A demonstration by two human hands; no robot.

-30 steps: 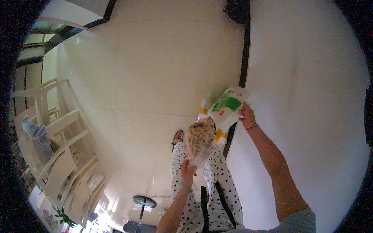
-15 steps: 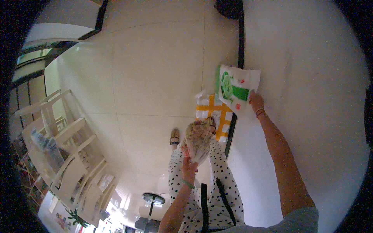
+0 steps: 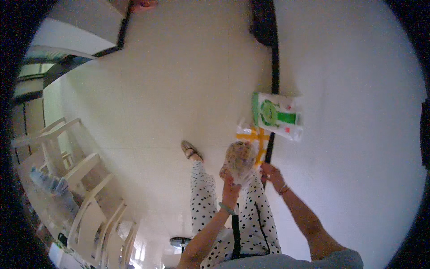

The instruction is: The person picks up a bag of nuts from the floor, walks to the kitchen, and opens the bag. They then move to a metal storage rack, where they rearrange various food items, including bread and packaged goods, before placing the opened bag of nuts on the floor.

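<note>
My left hand (image 3: 230,192) is closed around the gathered end of a clear plastic bag (image 3: 242,154) filled with brownish, crumbly-looking pieces I cannot name. Just right of that bag is my right hand (image 3: 272,175), blurred by motion, so its fingers cannot be read clearly. Farther ahead, a white and green printed plastic package (image 3: 278,115) rests upright against the wall base, apart from both hands. Beside it on the floor lies a white package with orange-yellow stripes (image 3: 257,136), partly covered by the held bag.
A white wall (image 3: 349,112) with a dark baseboard runs along the right. A dark object (image 3: 263,27) stands against it farther ahead. White chairs (image 3: 89,215) crowd the left, with a bluish item (image 3: 53,186) on them. A cabinet (image 3: 85,27) is at far left.
My right hand has let go of the white and green package and come back toward the held bag. My left foot has swung outward, and the view has shifted.
</note>
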